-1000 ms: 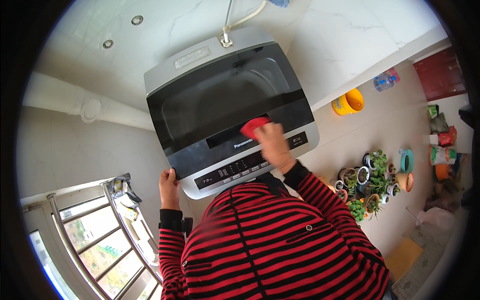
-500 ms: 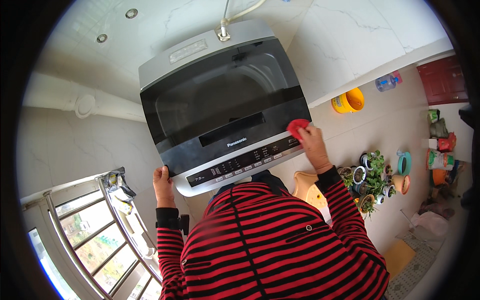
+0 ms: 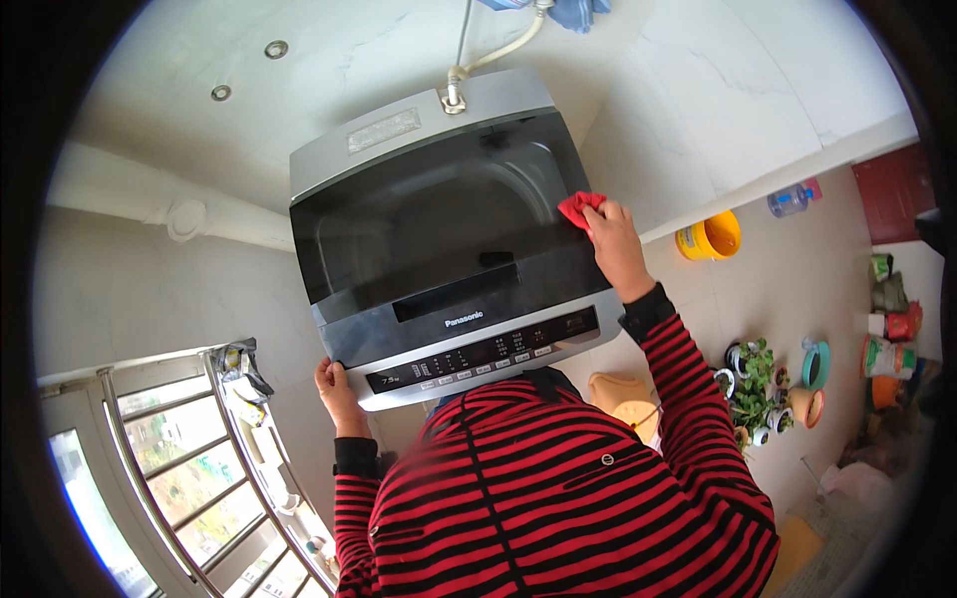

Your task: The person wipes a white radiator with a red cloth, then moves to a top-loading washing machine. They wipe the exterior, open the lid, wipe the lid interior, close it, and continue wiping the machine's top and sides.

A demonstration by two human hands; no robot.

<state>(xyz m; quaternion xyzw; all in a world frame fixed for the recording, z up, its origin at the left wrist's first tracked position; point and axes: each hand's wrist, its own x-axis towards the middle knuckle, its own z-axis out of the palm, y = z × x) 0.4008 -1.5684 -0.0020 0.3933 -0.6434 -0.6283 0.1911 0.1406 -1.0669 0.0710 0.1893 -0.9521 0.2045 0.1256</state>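
From where I stand, the grey-and-black top-loading washing machine (image 3: 449, 269) sits at a slant, its back end toward a pale marbled wall (image 3: 738, 100), where a cream hose (image 3: 508, 45) meets its inlet. A thick white pipe (image 3: 110, 194) runs up to its left side, so there's little room to shift that way, and a barred window (image 3: 184, 468) lies nearer the person. Over on the right, pale floor (image 3: 688, 309) stretches past the machine's side, with a yellow plastic bucket (image 3: 698, 239) by the wall's foot and a cluster of leafy potted plants (image 3: 758, 379) farther out. A tan plastic stool (image 3: 623, 399) stands just beside the machine's front right corner, close by the person's right arm.

The right hand (image 3: 618, 244) is closed, fingers pinching a bunched red cloth (image 3: 581, 209) at the right edge of the dark glass lid (image 3: 429, 214), which is down. The left hand (image 3: 341, 399) is at the machine's front left corner, fingers part curled and touching the edge; whether it's gripping or only resting there, I can't tell.
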